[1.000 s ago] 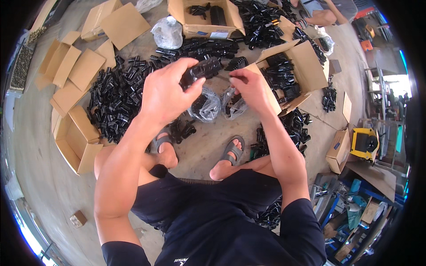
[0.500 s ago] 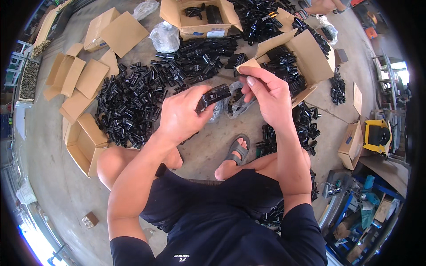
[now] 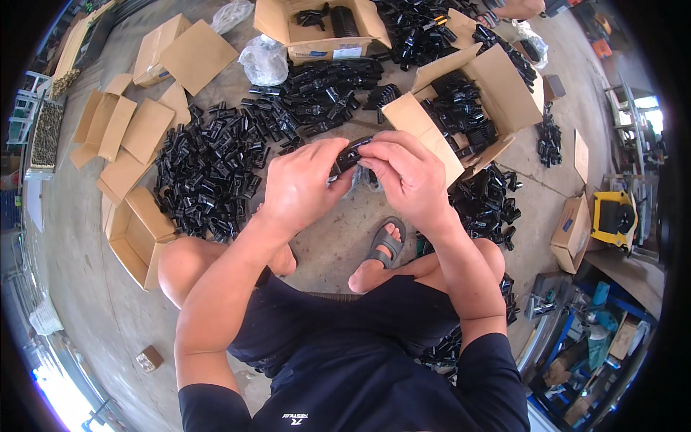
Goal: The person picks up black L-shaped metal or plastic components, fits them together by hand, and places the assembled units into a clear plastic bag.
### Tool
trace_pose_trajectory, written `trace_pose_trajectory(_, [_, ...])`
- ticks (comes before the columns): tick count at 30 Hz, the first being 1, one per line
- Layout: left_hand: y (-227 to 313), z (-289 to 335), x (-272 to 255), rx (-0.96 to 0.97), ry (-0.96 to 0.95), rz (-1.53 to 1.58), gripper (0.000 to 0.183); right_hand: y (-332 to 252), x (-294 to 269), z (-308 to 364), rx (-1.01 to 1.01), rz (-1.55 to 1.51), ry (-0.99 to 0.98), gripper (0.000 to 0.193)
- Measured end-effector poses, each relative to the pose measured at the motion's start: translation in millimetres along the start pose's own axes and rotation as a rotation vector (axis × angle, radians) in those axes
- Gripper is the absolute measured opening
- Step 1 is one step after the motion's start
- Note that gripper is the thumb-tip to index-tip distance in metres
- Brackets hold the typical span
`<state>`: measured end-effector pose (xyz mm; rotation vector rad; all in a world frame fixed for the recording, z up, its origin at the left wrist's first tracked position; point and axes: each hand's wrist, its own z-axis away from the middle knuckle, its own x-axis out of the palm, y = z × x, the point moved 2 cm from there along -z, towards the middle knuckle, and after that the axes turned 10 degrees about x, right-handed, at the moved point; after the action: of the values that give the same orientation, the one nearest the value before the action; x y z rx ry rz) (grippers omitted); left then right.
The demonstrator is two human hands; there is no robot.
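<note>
In front of me my left hand (image 3: 296, 186) is closed round a glossy black tubular part (image 3: 348, 155), which has a small round hole in its side. My right hand (image 3: 412, 176) has its thumb and fingertips pressed together at the right end of the same part, covering it. Whether anything small sits in that pinch is hidden. Below and behind the fingers a bit of clear plastic bag (image 3: 351, 189) shows. Left of my left hand spreads a big heap of similar black parts (image 3: 209, 165) on the floor.
An open carton (image 3: 504, 90) of black parts stands at the right, near my right hand. Another open carton (image 3: 331, 50) is at the far side. Empty cardboard boxes (image 3: 140, 230) lie left. More parts (image 3: 486, 205) lie by my right knee. Another person's hand (image 3: 520, 9) shows at the top.
My right hand has come down and left from beside the open carton, and its fingertips now meet the black part. My left hand has stayed closed on the part, shifting slightly.
</note>
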<state>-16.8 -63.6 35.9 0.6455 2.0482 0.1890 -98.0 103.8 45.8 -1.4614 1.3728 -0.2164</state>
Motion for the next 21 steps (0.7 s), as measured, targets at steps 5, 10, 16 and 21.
trace_pose_trajectory(5, [1.6,0.5,2.8,0.011,-0.002,-0.022,0.042,3.1,5.0,0.1,-0.153,0.138,0.005,0.019])
trace_pose_trajectory(10, [3.4,1.4,1.6,0.024,-0.001,-0.042,0.042,2.4,11.7,2.8,-0.188,0.246,-0.053,0.024])
trace_pose_trajectory(16, [4.0,2.2,0.8,0.029,-0.019,-0.057,0.042,1.5,14.0,2.7,-0.137,0.245,-0.070,0.023])
trace_pose_trajectory(21, [2.7,2.5,-1.5,0.004,-0.023,-0.045,0.043,-0.3,12.8,2.6,-0.118,0.225,-0.074,0.029])
